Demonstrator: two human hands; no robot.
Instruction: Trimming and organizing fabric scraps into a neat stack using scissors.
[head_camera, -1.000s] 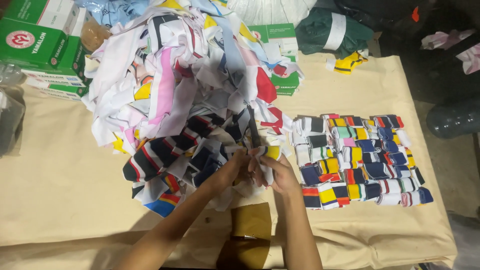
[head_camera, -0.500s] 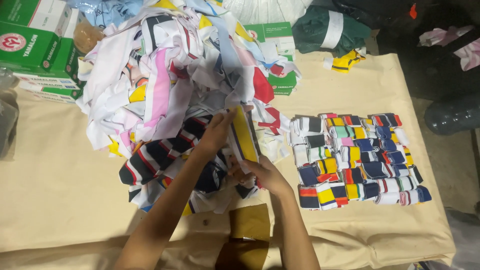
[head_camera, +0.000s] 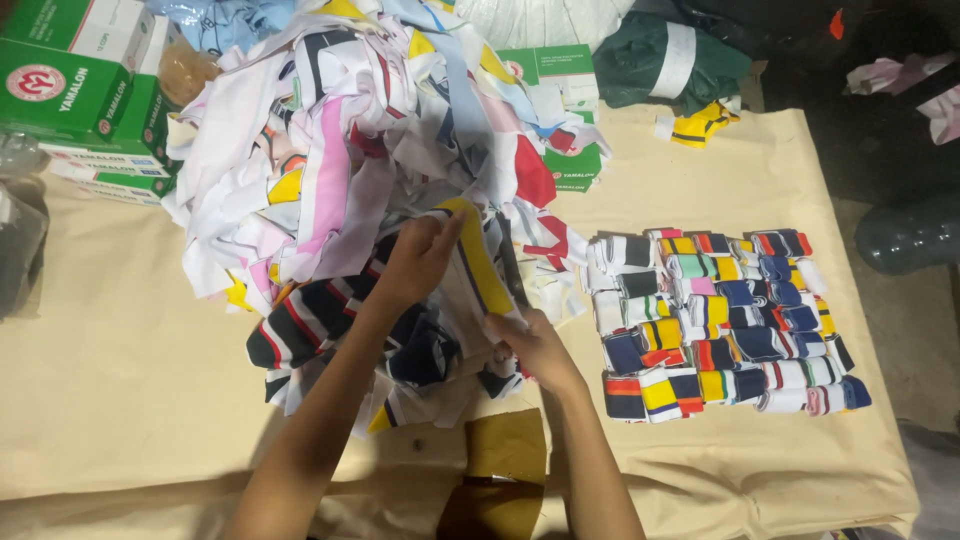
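While my left hand (head_camera: 420, 255) pinches the top end of a yellow-striped fabric strip (head_camera: 475, 265), my right hand (head_camera: 535, 345) grips its lower end, holding it stretched over the loose fabric pile (head_camera: 350, 150), left of the folded stacks (head_camera: 720, 320) on the table (head_camera: 120, 400).

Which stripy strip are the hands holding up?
The white one with the yellow and dark stripe, stretched between left hand and right hand; the other strips lie loose in the pile.
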